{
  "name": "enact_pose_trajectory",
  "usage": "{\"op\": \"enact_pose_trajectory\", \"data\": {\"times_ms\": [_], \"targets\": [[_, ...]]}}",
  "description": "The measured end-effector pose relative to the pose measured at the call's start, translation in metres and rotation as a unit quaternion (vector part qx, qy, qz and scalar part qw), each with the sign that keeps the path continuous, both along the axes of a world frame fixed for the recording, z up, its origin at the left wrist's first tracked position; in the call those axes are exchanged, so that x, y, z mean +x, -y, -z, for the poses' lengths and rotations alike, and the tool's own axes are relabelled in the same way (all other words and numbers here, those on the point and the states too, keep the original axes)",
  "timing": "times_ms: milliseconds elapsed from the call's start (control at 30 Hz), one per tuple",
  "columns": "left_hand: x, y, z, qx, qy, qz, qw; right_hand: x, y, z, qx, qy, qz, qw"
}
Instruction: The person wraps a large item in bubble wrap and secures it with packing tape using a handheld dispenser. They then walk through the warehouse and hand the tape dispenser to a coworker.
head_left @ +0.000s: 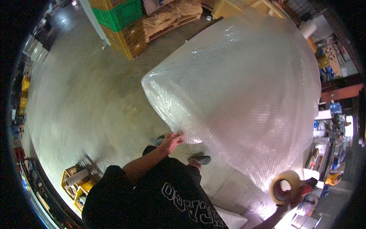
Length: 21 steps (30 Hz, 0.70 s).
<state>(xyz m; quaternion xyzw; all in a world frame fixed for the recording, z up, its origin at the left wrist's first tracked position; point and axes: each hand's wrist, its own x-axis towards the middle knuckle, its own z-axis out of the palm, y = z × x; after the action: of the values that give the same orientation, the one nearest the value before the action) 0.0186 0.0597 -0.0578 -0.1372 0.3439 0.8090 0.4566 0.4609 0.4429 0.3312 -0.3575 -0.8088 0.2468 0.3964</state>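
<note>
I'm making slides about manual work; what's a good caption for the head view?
Left hand at the edge of broad bubble wrap, right hand holding a roll of tape.

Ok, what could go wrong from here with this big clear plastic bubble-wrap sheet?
The big clear plastic bubble-wrap sheet might slip loose: your left hand is at its near edge, and your right hand is taken up by a wide tan roll of tape. The sheet could also catch underfoot if it drops, since its edge shows close to your dark shoe.
</note>
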Motion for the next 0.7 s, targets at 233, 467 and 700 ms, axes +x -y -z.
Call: {"op": "enact_pose_trajectory", "data": {"times_ms": [233, 467, 700], "targets": [[-0.037, -0.001, -0.005, -0.036, -0.035, 0.091, 0.995, -0.123, 0.164, 0.039, -0.169, 0.016, 0.014, 0.985], [-0.048, 0.028, 0.025, 0.021, -0.044, 0.137, 0.989, -0.143, 0.222, 0.06, -0.38, -0.073, 0.021, 0.922], [-0.025, 0.032, 0.024, -0.057, -0.045, 0.166, 0.983, -0.053, 0.216, 0.053, -0.436, -0.062, -0.009, 0.898]]}}
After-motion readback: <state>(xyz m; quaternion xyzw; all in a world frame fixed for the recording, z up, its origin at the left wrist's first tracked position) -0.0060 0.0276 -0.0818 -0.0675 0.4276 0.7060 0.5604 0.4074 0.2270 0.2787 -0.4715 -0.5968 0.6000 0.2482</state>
